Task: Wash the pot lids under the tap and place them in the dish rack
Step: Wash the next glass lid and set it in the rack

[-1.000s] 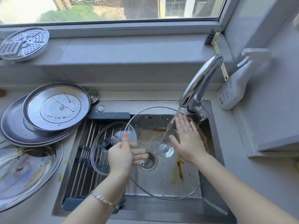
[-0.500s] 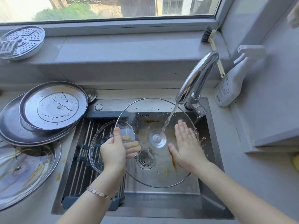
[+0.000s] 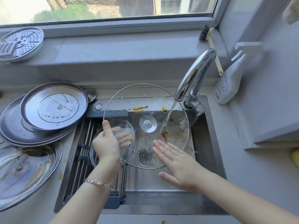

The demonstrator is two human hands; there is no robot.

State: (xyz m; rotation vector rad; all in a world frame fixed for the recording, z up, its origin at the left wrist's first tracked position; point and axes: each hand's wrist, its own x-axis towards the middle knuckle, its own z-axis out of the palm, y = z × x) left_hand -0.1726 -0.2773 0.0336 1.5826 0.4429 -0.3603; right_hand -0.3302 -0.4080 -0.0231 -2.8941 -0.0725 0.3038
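- Glass pot lid, large (image 3: 145, 102): you hold it tilted over the sink (image 3: 208, 143). Your left hand (image 3: 106, 143) grips its left rim, thumb on the near face and fingers showing through the glass behind.
- Right hand (image 3: 176, 162): released and flat, fingers straight, at the lid's lower right edge. Whether it touches the glass cannot be told.
- Tap (image 3: 194, 75): it is running, and the stream (image 3: 168, 117) lands just beyond your right fingertips, right of the knob (image 3: 148, 123).
- Orange residue (image 3: 164, 135): it sits where the water strikes, with more smeared above. Rub there with the flat palm and turn the rim through your left hand so that each sector passes under the stream.
- Grip advice: wet glass will likely be slippery, so keep the thumb firmly clamped.
- Smaller glass lid (image 3: 94, 156): it lies directly under your left hand on the dish rack (image 3: 80, 167).
- Steel lids (image 3: 53, 107): stacked well left of your left hand, with streaks visible.
- Spray bottle (image 3: 226, 84): it stands beyond your right hand, past the tap. Its label print is too blurred to read, and no brand is legible anywhere.
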